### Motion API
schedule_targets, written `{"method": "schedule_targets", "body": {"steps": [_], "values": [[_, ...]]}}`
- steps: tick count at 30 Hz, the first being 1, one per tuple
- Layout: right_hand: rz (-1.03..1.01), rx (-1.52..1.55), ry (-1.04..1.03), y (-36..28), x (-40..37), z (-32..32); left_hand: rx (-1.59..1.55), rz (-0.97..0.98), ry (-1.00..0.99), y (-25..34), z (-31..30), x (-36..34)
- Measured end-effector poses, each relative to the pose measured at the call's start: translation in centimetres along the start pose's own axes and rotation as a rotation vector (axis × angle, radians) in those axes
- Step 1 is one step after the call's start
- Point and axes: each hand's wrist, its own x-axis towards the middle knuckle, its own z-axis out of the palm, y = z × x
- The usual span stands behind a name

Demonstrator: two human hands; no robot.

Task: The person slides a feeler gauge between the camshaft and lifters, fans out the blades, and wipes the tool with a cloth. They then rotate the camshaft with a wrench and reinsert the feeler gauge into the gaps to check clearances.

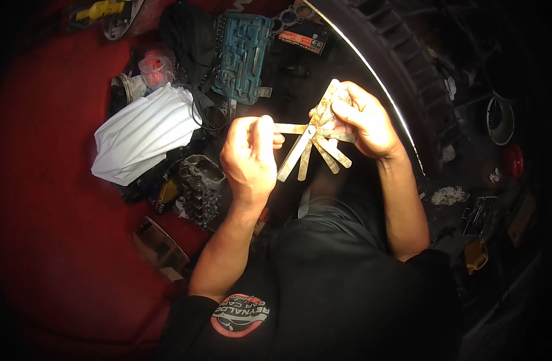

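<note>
A feeler gauge with worn, stained metal blades is held up in front of my chest. Several of its blades fan downward from the pivot. My right hand grips the gauge's upper end, thumb across it and fingers partly hidden behind. With thumb and finger, my left hand pinches the end of one blade that sticks out to the left.
Beyond my hands lies an open teal tool case. A white cover drapes over things at left, beside a metal engine part and a red surface. A dark ribbed part curves past on the right, near a yellow container.
</note>
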Motion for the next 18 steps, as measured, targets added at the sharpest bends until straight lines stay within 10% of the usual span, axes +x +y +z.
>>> {"method": "schedule_targets", "body": {"steps": [18], "values": [[0.037,0.001,-0.026,-0.8,0.2,1.4,-0.471,-0.241,-0.083,-1.1,-1.6,0.0]]}}
